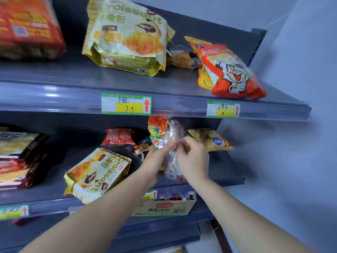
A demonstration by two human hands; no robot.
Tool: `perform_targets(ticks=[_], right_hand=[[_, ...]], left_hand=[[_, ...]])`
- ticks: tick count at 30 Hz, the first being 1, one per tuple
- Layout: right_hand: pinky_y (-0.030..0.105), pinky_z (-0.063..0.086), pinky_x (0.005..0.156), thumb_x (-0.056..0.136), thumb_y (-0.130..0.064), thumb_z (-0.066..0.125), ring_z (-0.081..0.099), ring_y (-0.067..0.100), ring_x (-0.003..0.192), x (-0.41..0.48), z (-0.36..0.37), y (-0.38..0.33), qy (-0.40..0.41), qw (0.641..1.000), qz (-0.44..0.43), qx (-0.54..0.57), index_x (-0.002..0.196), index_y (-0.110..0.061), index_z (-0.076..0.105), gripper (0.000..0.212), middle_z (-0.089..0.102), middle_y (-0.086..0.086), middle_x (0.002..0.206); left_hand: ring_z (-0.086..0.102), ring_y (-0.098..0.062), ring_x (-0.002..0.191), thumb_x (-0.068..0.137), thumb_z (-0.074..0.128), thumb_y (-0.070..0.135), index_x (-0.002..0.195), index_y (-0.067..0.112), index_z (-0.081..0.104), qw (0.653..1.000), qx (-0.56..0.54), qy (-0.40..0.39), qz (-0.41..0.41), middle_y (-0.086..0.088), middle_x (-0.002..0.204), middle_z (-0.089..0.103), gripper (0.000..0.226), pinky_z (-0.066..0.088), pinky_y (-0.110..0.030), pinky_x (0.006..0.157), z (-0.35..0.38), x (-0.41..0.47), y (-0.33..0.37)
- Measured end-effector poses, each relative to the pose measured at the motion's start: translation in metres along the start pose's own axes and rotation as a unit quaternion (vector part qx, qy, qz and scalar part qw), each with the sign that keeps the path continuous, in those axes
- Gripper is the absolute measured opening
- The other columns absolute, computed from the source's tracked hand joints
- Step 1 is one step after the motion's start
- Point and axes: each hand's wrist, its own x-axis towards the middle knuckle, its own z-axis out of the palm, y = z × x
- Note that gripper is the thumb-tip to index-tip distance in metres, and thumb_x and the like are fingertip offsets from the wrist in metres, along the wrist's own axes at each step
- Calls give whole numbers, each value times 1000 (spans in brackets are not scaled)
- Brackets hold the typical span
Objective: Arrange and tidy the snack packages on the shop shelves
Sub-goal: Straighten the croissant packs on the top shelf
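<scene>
Head view, left hand (pixel 156 159) and right hand (pixel 194 158) both grasping one clear-and-orange packet (pixel 170 132), held upright between them, over right part of middle shelf (pixel 228 172), croissant bag (pixel 98 174) lying to left, yellow bag (pixel 209 139) just right, farther back.

Setting: retail shop, snack aisle. Evidence:
- tiered grey metal shelves (pixel 73 92) with lipped front rails
- green-bordered price labels (pixel 126 104), with handwritten figures and red arrows, slotted into those rails
- sealed snack packages (pixel 127 33), two bearing the same croissant print
- an open cardboard carton (pixel 164 207), seemingly display stock, on a lower tier
</scene>
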Motion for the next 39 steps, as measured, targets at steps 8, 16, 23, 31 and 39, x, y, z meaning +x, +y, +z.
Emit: perform_targets(ticks=[8, 16, 23, 31, 39], right_hand=[[14, 38, 90, 82, -30, 73, 49, 1, 102, -30, -17, -67, -249, 963, -87, 65, 95, -24, 77, 14, 58, -21, 89], [34, 47, 93, 87, -35, 65, 52, 17, 117, -43, -30, -63, -173, 982, 59, 55, 126, -28, 56, 41, 54, -3, 124], [52, 48, 98, 76, -38, 75, 66, 26, 104, -62, -15, -107, -447, 814, 214, 302, 119, -21, 63, 48, 72, 4, 111], [37, 57, 73, 81, -1, 72, 69, 25, 82, -106, 10, -227, -472, 804, 64, 356, 97, -10, 61, 22, 71, 15, 98], [41, 54, 70, 84, -4, 70, 65, 30, 71, -158, 65, -363, -395, 830, -27, 393, 70, -12, 55, 23, 68, 9, 72]], left_hand=[[70, -30, 98, 49, 84, 50, 113, 9, 69, 989, -115, 87, 41, -15, 108, 72, 78, 54, -39, 84, -49, -63, 18], [68, -39, 97, 77, 63, 47, 119, 10, 64, 986, -71, 128, 76, -20, 109, 71, 56, 51, -50, 92, -98, -175, 31], [73, -33, 75, 80, 51, 50, 107, 11, 65, 966, -67, 208, 141, -17, 92, 74, 49, 52, -42, 76, -138, -283, 56], [71, -37, 84, 47, 83, 64, 106, 13, 69, 918, -100, 304, 234, -20, 105, 71, 78, 58, -48, 76, -206, -388, 73], [64, -38, 109, 75, 50, 71, 127, 19, 58, 868, -91, 387, 298, -15, 121, 67, 74, 48, -50, 95, -305, -464, 93]])
